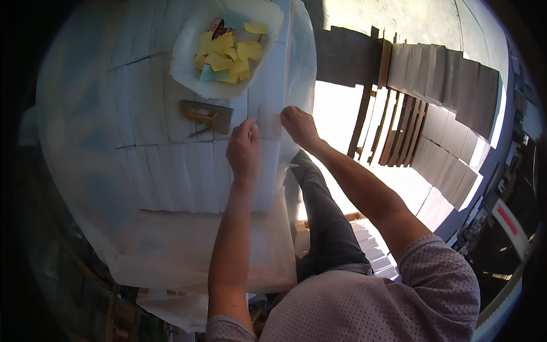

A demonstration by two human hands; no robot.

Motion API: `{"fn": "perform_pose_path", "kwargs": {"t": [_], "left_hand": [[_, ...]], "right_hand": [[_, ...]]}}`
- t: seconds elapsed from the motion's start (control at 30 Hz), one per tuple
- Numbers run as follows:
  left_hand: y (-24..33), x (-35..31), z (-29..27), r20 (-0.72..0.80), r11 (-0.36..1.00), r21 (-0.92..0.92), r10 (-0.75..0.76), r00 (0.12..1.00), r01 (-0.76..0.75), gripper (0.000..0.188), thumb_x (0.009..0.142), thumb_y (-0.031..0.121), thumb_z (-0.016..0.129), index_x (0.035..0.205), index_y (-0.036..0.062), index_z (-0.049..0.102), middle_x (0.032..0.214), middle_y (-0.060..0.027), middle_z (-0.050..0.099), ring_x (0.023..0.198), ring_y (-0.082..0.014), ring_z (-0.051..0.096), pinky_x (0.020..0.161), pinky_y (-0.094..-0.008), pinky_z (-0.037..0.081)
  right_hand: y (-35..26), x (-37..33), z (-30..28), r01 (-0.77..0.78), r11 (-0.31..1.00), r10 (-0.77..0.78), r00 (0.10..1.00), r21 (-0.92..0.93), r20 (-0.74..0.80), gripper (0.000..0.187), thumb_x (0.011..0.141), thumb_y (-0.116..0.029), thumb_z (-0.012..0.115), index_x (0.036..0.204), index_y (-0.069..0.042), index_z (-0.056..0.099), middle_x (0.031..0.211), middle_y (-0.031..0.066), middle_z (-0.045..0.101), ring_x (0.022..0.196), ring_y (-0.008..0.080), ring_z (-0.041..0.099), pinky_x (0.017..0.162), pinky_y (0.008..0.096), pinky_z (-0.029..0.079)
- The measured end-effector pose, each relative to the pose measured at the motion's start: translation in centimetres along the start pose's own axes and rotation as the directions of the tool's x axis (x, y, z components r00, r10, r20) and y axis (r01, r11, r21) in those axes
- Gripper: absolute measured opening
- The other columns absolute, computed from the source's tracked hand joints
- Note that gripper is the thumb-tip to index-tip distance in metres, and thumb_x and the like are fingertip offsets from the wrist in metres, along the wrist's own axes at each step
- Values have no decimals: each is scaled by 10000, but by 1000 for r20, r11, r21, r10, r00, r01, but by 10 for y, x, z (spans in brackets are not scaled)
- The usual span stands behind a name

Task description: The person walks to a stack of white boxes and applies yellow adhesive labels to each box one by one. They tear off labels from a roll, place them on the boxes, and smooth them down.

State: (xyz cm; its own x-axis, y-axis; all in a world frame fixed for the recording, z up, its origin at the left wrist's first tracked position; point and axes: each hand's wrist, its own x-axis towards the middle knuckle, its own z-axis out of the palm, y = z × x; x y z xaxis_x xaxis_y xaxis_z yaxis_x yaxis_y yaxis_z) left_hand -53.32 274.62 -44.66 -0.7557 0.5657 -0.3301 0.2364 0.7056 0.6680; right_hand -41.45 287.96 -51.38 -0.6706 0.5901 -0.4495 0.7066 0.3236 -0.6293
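My left hand (245, 153) is closed, thumb and fingers pinched together, above the white boxes (171, 171) packed in rows. To its right, at the edge of the stack, my right hand (299, 126) is closed too. Whatever the fingers hold, if anything, is too small or hidden to make out. Left of my left hand, on the boxes, lies a grey metal tool with an orange-brown handle (206, 116), looking like a staple gun. Beyond it sits a whitish translucent plastic bag (185, 68), folded open, containing several yellow paper slips (231, 57), a bluish one and a small dark red-and-black packet (216, 26).
Translucent plastic sheeting (188, 245) drapes around the stack, hanging over its near and right sides. A wooden pallet (399, 128) stands on the floor at right, with more white boxes (444, 71) beside it. Shelving with assorted items lines the far right.
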Motion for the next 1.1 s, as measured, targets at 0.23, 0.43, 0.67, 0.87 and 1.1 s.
{"fn": "perform_pose_path", "kwargs": {"t": [0.23,0.43,0.67,0.87,1.1], "left_hand": [[-41,-47,83,237,968,247,-7,971,-53,392,968,220,564,1354,159,534,920,-136,662,801,-335,683,689,-443,554],[-55,-43,105,273,928,365,-36,961,-69,478,956,227,560,1416,145,462,956,-124,636,823,-324,666,666,-451,546],[-69,-51,111,162,885,430,121,979,-180,488,964,219,555,1439,190,449,833,-88,637,716,-285,682,558,-405,565],[-81,-53,105,211,951,266,101,972,-156,436,970,231,552,1399,171,499,832,-115,655,652,-279,670,526,-391,541],[-51,-77,32,770,181,-537,-295,566,824,420,1029,355,467,1249,11,564,828,-105,671,576,-192,558,500,-315,431]], "right_hand": [[22,13,27,86,996,-87,989,-15,-116,155,937,-186,547,938,-34,580,928,181,656,826,420,644,726,495,522],[31,15,40,86,995,-95,980,-56,-173,144,930,-183,557,930,-39,568,922,178,654,807,418,644,717,499,522],[36,23,36,-41,992,26,991,-122,-128,272,901,-321,624,944,-56,578,962,141,659,860,350,657,756,461,514],[47,30,24,-477,878,478,866,46,-149,418,934,-441,604,905,-25,618,870,126,671,797,279,652,745,428,501],[-16,-46,-17,-348,847,228,921,402,316,301,899,-257,635,1005,19,692,864,144,695,855,221,676,783,336,522]]}}
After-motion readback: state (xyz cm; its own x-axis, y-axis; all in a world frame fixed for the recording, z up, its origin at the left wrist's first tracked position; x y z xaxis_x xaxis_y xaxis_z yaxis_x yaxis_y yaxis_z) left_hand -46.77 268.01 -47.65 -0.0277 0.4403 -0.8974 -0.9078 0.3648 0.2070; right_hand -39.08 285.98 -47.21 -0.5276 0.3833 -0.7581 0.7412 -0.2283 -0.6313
